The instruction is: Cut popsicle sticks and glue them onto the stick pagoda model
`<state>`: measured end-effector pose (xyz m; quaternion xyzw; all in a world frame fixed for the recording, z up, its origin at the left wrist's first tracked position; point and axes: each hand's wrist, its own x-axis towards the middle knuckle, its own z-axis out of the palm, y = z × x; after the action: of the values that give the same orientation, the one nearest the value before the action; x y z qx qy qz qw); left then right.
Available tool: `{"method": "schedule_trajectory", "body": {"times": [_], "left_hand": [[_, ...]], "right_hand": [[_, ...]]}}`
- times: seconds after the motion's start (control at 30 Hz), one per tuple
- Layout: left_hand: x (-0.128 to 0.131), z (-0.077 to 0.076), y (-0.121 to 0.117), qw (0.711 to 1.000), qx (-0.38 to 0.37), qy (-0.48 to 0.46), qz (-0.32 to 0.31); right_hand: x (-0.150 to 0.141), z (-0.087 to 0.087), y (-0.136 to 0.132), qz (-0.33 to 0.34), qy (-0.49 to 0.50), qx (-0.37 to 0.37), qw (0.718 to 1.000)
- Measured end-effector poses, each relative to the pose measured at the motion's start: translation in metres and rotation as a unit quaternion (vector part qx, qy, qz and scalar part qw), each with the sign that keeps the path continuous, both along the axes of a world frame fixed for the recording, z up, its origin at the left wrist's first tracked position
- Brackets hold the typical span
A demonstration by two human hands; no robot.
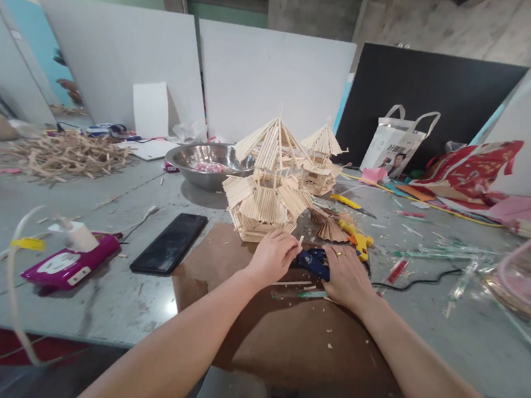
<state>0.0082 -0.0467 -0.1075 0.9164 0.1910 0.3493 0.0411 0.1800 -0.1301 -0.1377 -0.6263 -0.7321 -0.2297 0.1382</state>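
- The grey desk (115, 297) fills the scene, its surface littered with scraps; white and black boards stand along its far edge.
- A brown cardboard sheet (279, 335) lies at the near middle of the desk, under both hands.
- A heap of loose wooden sticks (66, 156) lies far left; a steel bowl (205, 163) sits far of centre, just left of the models.
- The larger stick pagoda (267, 183) stands at the far end of the cardboard; a smaller stick pagoda (320, 160) stands behind it to the right.
- A white paper bag (396, 147) leans on the black board, far right.
- A black phone (170, 242) lies flat left of the cardboard; a magenta case (71, 263) lies further left.
- The left hand (272, 257) is closed, fingers pinched together on a short thin stick (299, 242), just near the larger pagoda's base.
- The right hand (345, 275) rests palm down, fingers together, pressing on a dark blue object (314, 262) between the two hands; whether it grips it I cannot tell.
- A yellow glue gun (359, 238) lies just beyond the right hand.
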Motion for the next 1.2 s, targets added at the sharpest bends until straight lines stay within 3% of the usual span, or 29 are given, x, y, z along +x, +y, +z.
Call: {"method": "schedule_trajectory", "body": {"times": [0.2, 0.3, 0.6, 1.2], "left_hand": [[-0.002, 0.005, -0.009, 0.995, 0.098, 0.023, -0.007], [-0.003, 0.007, -0.011, 0.993, 0.113, 0.026, -0.014], [0.002, 0.0, -0.005, 0.999, 0.028, -0.007, 0.042], [0.005, 0.0, -0.001, 0.996, -0.06, -0.034, 0.055]], "right_hand": [[0.001, -0.001, -0.001, -0.011, -0.001, -0.018, 1.0], [0.001, -0.001, -0.002, -0.009, -0.004, -0.015, 1.0], [-0.006, 0.003, -0.003, -0.027, 0.005, 0.006, 1.0], [-0.008, 0.007, -0.005, -0.019, 0.007, 0.008, 1.0]]}}
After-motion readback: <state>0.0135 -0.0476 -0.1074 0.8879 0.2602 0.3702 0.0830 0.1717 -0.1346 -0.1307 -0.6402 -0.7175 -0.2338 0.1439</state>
